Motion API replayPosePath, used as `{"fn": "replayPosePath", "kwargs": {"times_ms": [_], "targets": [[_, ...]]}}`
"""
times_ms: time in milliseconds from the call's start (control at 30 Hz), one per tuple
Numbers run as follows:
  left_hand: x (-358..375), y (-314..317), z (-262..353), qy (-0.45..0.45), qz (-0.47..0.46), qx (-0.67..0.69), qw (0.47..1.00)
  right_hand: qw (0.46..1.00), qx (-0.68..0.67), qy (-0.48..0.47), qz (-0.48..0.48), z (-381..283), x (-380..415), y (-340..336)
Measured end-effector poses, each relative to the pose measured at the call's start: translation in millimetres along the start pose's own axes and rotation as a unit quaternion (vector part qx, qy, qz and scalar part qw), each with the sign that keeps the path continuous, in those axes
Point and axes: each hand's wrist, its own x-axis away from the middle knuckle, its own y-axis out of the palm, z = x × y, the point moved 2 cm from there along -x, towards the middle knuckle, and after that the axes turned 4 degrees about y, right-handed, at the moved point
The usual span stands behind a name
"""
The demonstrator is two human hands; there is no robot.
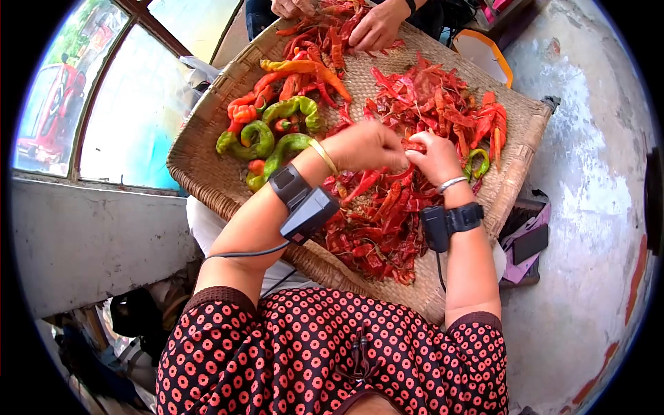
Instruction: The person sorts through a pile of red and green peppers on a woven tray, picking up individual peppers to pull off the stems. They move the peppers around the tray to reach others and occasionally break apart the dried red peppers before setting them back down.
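A wide woven tray (200,162) holds a heap of dried red chilies (387,214), with green chilies (277,135) and orange ones (304,69) grouped on its left side. My left hand (366,146) and my right hand (434,155) meet over the middle of the red heap, both with fingers pinched on one red chili (413,145) between them. Each wrist carries a black strapped device. Across the tray, another person's two hands (377,26) rest on the far chilies.
A window with a dark frame (104,90) runs along the left. A grey concrete floor (595,207) lies to the right. A phone on a pink pouch (529,243) sits beside the tray's right edge. An orange-rimmed container (484,52) stands at the back.
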Motion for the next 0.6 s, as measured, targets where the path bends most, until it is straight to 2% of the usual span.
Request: {"fn": "replayPosePath", "kwargs": {"times_ms": [67, 133, 200, 267, 400, 500, 600], "targets": [[0.9, 22.0, 0.6, 0.098, -0.07, -0.034, 0.992, 0.996, -0.009, 0.073, -0.044, 5.2, 0.3, -15.6], [-1.0, 47.1, -1.5, 0.188, -0.127, -0.108, 0.968, 0.995, 0.046, 0.082, -0.03, 11.6, 0.8, -25.5], [-3.4, 67.8, -4.6, 0.229, -0.156, -0.152, 0.949, 0.99, 0.123, 0.073, 0.01, 17.2, 4.1, -30.2], [-3.2, 84.8, -9.1, 0.276, -0.141, -0.211, 0.927, 0.985, 0.15, 0.084, -0.018, 21.7, 4.4, -27.9], [1.4, 95.7, -7.7, 0.246, -0.167, -0.303, 0.905, 0.973, 0.182, 0.119, -0.07, 15.8, 5.0, -28.9], [2.5, 87.8, -9.9, 0.254, -0.143, -0.407, 0.866, 0.972, 0.187, 0.128, -0.066, 13.9, 4.5, -29.1], [-1.1, 68.5, -10.6, 0.202, -0.16, -0.461, 0.849, 0.973, 0.183, 0.131, -0.059, 21.9, 0.9, -22.7]]}}
